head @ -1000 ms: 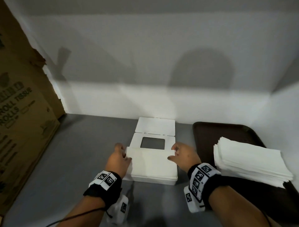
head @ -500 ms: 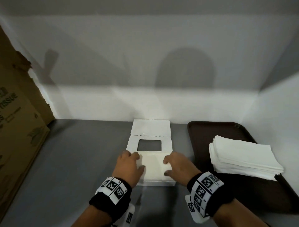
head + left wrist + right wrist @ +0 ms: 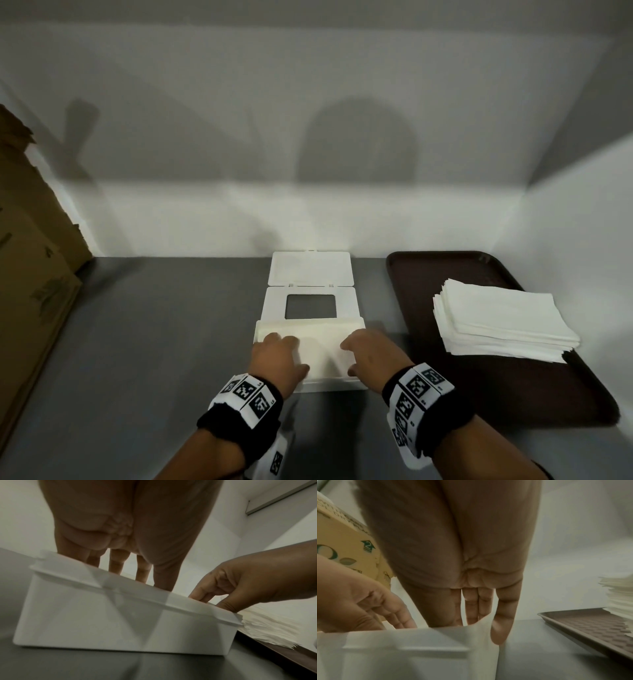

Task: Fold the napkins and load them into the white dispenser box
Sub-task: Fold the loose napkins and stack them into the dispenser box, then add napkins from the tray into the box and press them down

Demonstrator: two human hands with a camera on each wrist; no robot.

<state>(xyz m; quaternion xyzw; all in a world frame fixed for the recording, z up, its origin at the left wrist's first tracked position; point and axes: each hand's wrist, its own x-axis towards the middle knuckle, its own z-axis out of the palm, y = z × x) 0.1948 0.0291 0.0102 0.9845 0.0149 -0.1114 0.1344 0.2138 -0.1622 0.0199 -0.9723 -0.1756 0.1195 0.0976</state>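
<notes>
A second ago the two hands were at the ends of a folded bundle of napkins above the white dispenser box (image 3: pixel 308 382); now the bundle is down inside and both hands lie on top of it, so this load looks seated and wants only flattening before the next batch. The left hand (image 3: pixel 274 359) spreads its fingers nearly straight over the left half of the folded napkins (image 3: pixel 322 346), palm down, gripping nothing; the right hand (image 3: pixel 371 356) does the same on the right half, its fingers (image 3: pixel 471 609) extended along the paper, though its little finger hangs just outside the box's right wall. The box sits low in the centre of the frame on the grey surface (image 3: pixel 154 342), a smooth, hard-looking plastic rectangle with a stepped rim. Its hinged lid (image 3: pixel 310 301) lies folded back flat behind it, a frame with a rectangular window, and a second plain flap (image 3: pixel 311 269) beyond that. The paper looks soft and matt, slightly cream against the plastic. At right, a dark brown tray (image 3: pixel 428 274) with a textured floor carries the stack of unfolded napkins (image 3: pixel 503 322), its edges ragged. Brown cardboard cartons (image 3: pixel 30 274) fill the left edge.
</notes>
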